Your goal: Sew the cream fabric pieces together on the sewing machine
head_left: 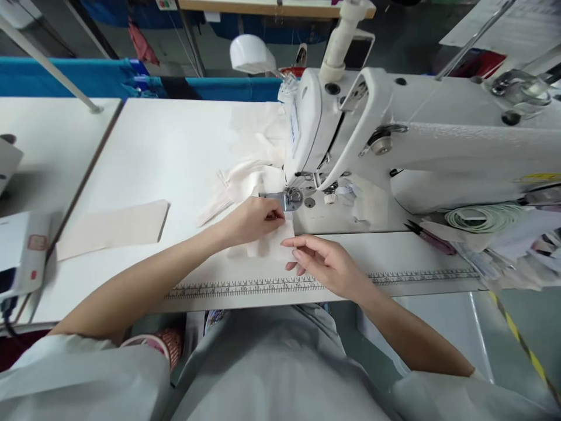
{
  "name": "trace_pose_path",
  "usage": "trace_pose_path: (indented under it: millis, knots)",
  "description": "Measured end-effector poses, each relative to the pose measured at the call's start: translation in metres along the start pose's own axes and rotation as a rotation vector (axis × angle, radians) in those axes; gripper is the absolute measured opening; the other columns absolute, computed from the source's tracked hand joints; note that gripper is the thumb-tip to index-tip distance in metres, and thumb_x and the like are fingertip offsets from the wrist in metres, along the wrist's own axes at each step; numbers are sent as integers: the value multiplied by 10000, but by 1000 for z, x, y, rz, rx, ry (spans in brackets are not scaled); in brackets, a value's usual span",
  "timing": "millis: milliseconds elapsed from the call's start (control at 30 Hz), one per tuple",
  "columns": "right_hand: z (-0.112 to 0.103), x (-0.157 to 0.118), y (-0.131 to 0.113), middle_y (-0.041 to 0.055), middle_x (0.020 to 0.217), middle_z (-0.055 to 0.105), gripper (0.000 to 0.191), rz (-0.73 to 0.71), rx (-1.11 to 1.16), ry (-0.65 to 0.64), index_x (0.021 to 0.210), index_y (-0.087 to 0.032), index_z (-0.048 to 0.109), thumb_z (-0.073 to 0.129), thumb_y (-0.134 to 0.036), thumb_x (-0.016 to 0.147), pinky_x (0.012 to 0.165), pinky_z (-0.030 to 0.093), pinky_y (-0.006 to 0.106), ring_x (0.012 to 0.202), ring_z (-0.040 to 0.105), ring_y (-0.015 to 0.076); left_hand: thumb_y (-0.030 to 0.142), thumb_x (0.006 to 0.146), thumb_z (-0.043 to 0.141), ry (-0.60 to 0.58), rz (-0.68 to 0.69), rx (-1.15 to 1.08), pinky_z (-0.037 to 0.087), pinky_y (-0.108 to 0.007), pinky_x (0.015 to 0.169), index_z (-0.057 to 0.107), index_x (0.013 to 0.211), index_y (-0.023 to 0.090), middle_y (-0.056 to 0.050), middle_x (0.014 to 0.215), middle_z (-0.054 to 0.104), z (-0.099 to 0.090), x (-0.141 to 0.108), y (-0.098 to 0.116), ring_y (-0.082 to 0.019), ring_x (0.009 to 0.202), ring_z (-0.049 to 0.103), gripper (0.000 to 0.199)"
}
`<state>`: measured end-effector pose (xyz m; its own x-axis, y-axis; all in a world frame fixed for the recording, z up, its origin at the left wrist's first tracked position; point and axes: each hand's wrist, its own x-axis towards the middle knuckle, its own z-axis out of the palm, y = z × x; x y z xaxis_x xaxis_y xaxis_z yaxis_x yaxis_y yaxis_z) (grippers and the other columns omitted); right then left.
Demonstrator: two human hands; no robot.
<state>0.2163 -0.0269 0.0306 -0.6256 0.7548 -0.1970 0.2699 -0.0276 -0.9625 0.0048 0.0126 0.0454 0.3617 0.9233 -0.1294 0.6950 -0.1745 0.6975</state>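
A small piece of pale cloth (258, 248) lies just in front of the sewing machine's (300, 126) needle area. My left hand (255, 219) is closed, its fingertips pinching the cloth beside the metal presser-foot area (291, 199). At the cloth's right edge, my right hand (326, 266) holds it lightly between thumb and fingers, with the index finger stretched over it. Behind my left hand, more crumpled pale cloth pieces (245, 175) lie bunched against the machine. The cloth under my left fingertips is partly hidden.
A stack of flat pale cloth pieces (116, 229) lies on the left of the table. A printed ruler (263, 286) runs along the front edge. At right are dark-tipped snips (432, 238), a coil of light green cord (480, 221) and scraps. A white box (26, 251) stands far left.
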Motion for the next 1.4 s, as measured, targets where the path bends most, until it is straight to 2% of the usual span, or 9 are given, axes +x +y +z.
trace_pose_path:
  millis: [167,300,733,867,1067,1167,1233,1300,1400]
  knots:
    - [-4,11,9,31,749,671,411,104,31,-13,1186,-125,604,512,-424,918,556,553,247,661,670,139,119,837,527,39,22,171,409,-223,589,628,786,160,-2,738,668,5,17,-4,-112,636,572,120]
    - [-3,15,14,3,666,633,396,114,48,2,1150,-121,618,504,-418,914,482,517,221,586,643,123,120,842,515,38,-11,241,396,-231,594,635,817,165,-11,810,690,8,22,-10,-126,681,578,130]
    - [-4,16,13,-19,627,610,359,135,43,10,1130,-117,640,494,-368,920,452,477,206,553,662,125,200,845,570,40,-57,239,405,-242,594,671,843,182,2,788,697,14,28,-16,-136,684,599,102]
    - [-4,16,14,-34,594,604,363,133,45,6,1133,-123,643,500,-391,933,501,518,219,525,646,111,204,845,579,57,-72,258,394,-239,574,666,832,178,1,760,690,16,27,-14,-132,660,588,92]
    - [-3,15,17,-63,513,559,370,137,74,4,1145,-117,643,499,-396,950,718,594,284,520,646,107,228,855,579,74,-107,293,373,-244,561,655,817,179,8,739,667,18,25,-9,-128,644,559,98]
    - [-4,14,17,-22,588,611,356,149,49,3,1121,-131,648,503,-404,944,563,550,229,606,691,141,233,852,581,75,-121,298,371,-248,564,655,818,181,8,745,666,18,25,-8,-129,644,557,97]
    - [-5,14,16,13,712,661,335,145,31,1,1084,-143,653,498,-404,941,458,483,201,574,681,129,233,848,581,74,-125,300,367,-249,561,652,814,181,8,742,664,18,25,-8,-129,642,556,95]
    - [-6,14,16,20,799,671,308,136,15,-13,1031,-156,658,487,-396,944,410,436,191,487,633,90,234,846,580,73,-123,298,364,-246,556,648,808,182,7,738,662,17,26,-8,-130,639,557,94]
    - [-8,13,14,-9,771,633,291,135,-15,-43,961,-166,654,462,-384,956,400,410,184,435,582,61,244,846,570,75,-110,296,362,-243,549,642,806,184,3,735,661,17,26,-8,-135,636,562,102]
